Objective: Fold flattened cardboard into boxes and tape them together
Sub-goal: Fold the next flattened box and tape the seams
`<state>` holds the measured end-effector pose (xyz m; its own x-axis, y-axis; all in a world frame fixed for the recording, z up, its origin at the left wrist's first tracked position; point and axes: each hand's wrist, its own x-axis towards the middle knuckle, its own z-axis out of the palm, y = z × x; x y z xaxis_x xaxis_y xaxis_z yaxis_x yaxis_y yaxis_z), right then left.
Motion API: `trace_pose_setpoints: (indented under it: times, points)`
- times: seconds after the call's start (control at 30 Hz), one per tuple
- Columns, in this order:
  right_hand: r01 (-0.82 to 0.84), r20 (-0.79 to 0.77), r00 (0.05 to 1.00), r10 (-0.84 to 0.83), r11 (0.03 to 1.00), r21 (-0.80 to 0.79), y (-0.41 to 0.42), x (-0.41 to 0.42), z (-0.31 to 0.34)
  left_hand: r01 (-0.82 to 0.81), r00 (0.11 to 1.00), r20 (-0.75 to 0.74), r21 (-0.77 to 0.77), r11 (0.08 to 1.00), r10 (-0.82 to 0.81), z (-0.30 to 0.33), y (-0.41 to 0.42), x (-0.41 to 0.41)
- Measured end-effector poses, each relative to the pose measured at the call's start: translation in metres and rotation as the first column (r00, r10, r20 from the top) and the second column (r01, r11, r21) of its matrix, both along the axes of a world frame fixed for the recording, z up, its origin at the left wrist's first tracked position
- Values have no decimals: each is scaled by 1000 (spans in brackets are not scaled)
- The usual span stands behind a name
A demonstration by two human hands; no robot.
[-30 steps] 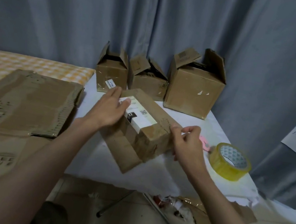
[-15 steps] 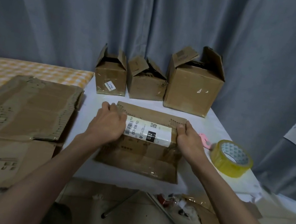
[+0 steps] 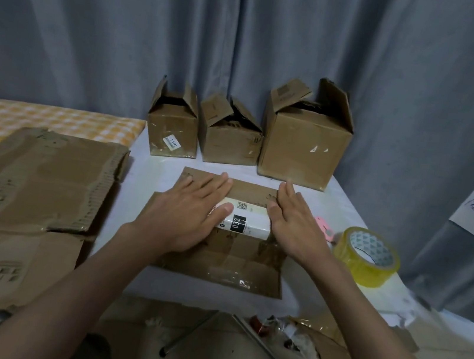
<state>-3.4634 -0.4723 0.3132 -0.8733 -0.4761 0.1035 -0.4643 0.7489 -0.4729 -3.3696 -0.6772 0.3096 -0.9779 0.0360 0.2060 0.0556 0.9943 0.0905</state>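
Observation:
A small flattened cardboard box (image 3: 235,259) with a white shipping label (image 3: 249,223) lies on the white table (image 3: 148,184) in front of me. My left hand (image 3: 189,215) presses flat on its left half, fingers straight and spread. My right hand (image 3: 297,223) lies flat along its right edge, fingers straight. A roll of yellowish clear tape (image 3: 368,256) stands on the table to the right of my right hand.
Three folded boxes with open top flaps (image 3: 172,131) (image 3: 230,138) (image 3: 303,143) stand along the table's back edge. A large flattened cardboard sheet (image 3: 24,198) lies to the left over a yellow checked cloth. A pink object (image 3: 324,227) sits beside the tape. Cardboard scraps litter the floor below.
The box went from held tilted above the table to lying flat on it. Both hands opened from gripping its ends and now press down on it with straight fingers.

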Motion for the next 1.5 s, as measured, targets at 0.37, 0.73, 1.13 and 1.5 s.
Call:
trace_pose_setpoints:
  times: [0.37,0.73,1.13,1.5]
  points:
    - [341,323,914,-246,897,-282,-2,0,17,-401,916,194,460,792,351,17,-39,-1]
    - [329,326,939,-115,582,-743,7,12,47,11,874,-257,860,511,413,49,-23,21]
    - [221,253,967,24,415,-882,21,13,51,97,858,-239,945,314,454,39,-19,19]
    - [348,369,923,-109,648,-678,20,4,-2,-125,922,-10,939,321,387,10,-24,17]
